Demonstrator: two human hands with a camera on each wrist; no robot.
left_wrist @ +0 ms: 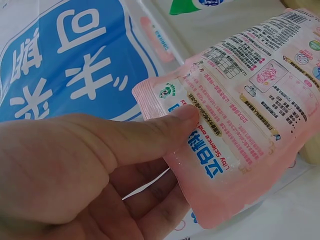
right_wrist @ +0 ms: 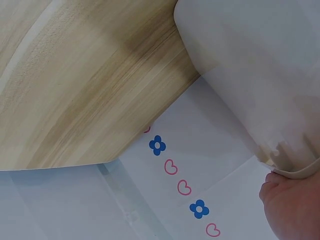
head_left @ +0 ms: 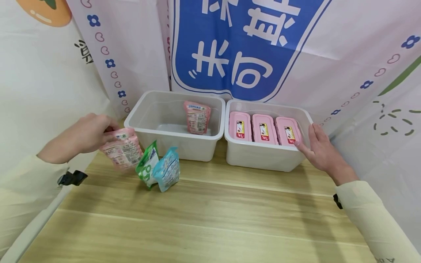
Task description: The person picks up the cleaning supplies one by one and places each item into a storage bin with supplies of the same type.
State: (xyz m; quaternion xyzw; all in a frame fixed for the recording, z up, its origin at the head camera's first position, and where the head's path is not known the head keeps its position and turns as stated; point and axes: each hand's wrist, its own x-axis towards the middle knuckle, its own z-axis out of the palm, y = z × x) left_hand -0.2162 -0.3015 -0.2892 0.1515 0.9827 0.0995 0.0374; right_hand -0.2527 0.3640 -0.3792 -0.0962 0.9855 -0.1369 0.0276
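Observation:
My left hand [head_left: 90,133] pinches a pink printed refill pouch [head_left: 123,149] by its top end, thumb on the printed face in the left wrist view. The pouch hangs in front of the left bin [head_left: 171,140], over the table. My right hand [head_left: 320,153] rests at the front right corner of the right bin [head_left: 263,159], thumb over the rim and fingers extended along the outer side. A green and white pouch [head_left: 148,164] and a light blue pouch [head_left: 167,170] stand beside the held one.
Another pink pouch [head_left: 197,118] leans inside the left bin. Three pink lidded boxes [head_left: 264,129] stand in a row in the right bin. Both whitish bins sit at the back of the wooden table [head_left: 213,212], against printed curtains [head_left: 141,47].

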